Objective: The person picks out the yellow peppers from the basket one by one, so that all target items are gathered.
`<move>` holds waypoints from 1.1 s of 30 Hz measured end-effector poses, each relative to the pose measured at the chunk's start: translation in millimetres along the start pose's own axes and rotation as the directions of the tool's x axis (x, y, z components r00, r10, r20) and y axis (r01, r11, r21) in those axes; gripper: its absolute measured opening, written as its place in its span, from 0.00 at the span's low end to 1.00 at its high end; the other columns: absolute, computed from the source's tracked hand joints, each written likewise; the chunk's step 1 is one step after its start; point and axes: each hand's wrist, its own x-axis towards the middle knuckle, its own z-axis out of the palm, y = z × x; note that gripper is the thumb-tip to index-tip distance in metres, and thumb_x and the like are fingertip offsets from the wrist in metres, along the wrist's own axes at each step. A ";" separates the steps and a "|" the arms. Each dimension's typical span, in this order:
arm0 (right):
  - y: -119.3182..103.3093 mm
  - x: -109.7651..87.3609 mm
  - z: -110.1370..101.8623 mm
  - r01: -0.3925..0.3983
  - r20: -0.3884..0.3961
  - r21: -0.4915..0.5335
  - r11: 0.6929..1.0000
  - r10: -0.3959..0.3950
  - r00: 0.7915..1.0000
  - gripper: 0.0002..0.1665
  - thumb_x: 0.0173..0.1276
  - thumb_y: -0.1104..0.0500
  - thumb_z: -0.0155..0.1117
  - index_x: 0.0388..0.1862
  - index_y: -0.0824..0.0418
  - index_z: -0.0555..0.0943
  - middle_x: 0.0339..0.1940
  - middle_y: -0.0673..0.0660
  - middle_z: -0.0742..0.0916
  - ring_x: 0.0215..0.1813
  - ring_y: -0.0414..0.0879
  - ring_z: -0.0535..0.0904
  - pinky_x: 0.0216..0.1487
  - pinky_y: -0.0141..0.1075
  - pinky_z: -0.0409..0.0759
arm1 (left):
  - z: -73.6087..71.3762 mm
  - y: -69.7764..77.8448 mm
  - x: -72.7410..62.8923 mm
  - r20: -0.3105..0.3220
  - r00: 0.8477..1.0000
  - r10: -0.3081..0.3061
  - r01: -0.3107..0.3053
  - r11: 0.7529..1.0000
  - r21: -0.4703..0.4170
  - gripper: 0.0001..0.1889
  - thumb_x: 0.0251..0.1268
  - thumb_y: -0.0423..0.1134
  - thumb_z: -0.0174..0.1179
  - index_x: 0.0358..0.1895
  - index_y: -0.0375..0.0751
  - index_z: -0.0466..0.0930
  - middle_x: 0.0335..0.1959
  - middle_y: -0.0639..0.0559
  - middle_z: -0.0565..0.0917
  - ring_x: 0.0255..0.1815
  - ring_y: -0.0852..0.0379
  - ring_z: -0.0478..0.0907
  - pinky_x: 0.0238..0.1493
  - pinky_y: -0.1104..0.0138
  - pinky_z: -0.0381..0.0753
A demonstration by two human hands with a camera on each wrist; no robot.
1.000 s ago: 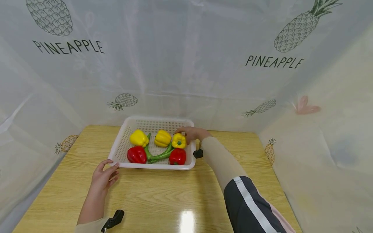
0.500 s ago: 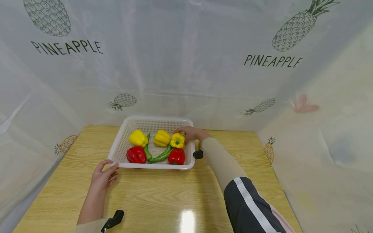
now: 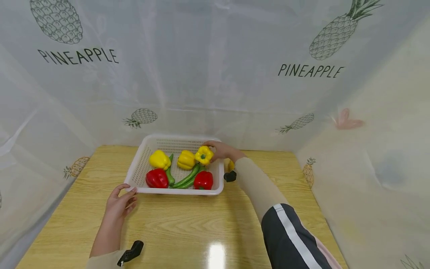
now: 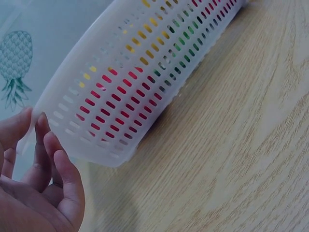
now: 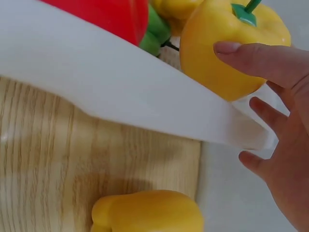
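In the head view a white slotted plastic basket (image 3: 181,191) stands on a wooden table. My left hand (image 3: 117,203) pinches its front left corner rim between thumb and fingers. My right hand (image 3: 224,151) holds a yellow bell pepper (image 3: 203,154) by its sides, inside the basket's right end. In the right wrist view this pepper (image 5: 207,58) shows its green stem, with the thumb across it. Also in the basket lie two other yellow bell peppers (image 3: 159,160), two red bell peppers (image 3: 203,181) and several long green peppers (image 3: 186,181).
Outside the basket's right wall a further yellow bell pepper (image 5: 149,212) lies on the table (image 3: 181,228); my right forearm partly covers it in the head view. A pale pineapple-print sheet (image 3: 215,74) hangs behind the table and along its sides.
My right hand and the yellow bell pepper have moved up and slightly left in the head view, uncovering green peppers. The yellow pepper outside the basket has come into view. My left hand stays put.
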 end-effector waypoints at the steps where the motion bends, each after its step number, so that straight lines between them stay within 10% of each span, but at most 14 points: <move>1: 0.5 -1.2 -1.2 -0.003 -0.007 0.011 1.000 0.003 1.000 0.45 0.57 0.70 0.73 0.72 0.53 0.66 0.74 0.55 0.67 0.74 0.52 0.57 0.72 0.47 0.58 | 0.1 -0.1 0.1 0.001 1.000 0.002 -0.002 1.000 0.000 0.11 0.66 0.38 0.64 0.44 0.58 0.73 0.26 0.62 0.84 0.26 0.63 0.81 0.32 0.70 0.81; 33: 6.1 -79.8 -29.7 0.081 -0.134 0.173 0.982 -0.058 0.989 0.45 0.59 0.58 0.74 0.72 0.56 0.63 0.68 0.55 0.72 0.69 0.53 0.66 0.69 0.52 0.62 | -0.3 1.3 0.1 0.031 0.999 -0.030 0.031 0.999 -0.027 0.12 0.67 0.36 0.63 0.41 0.60 0.72 0.26 0.59 0.85 0.25 0.62 0.80 0.32 0.70 0.82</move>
